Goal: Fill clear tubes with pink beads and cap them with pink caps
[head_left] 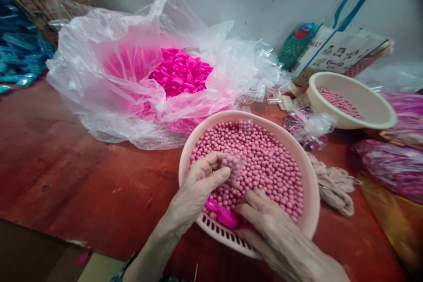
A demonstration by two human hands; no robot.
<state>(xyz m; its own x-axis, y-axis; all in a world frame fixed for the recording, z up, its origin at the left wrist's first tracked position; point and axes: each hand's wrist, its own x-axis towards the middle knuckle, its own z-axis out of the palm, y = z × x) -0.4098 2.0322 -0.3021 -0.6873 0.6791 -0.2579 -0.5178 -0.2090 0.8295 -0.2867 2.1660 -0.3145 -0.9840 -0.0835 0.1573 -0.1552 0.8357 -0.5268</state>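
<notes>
A pale pink plastic basket (312,211) with slots along its near wall holds a mass of round pink beads (274,163). Over it, my left hand (205,176) pinches a small clear plastic box (234,165) with pink beads showing through. My right hand (264,216) is low at the basket's near side, fingers curled around a bright magenta plastic piece, mostly hidden by the hand. Just left of those fingers, more magenta plastic pieces (227,217) lie on the beads. A second clear box (245,126) rests on the beads near the far rim.
Behind the basket, a large translucent bag (86,66) spills open on magenta pieces (181,72). Clear plastic boxes (261,92) are heaped beside it. Rightward are a cream bowl (380,101) with beads, a beige cord bundle (333,185) and purple packets (390,167). Blue packets (20,48) lie far left.
</notes>
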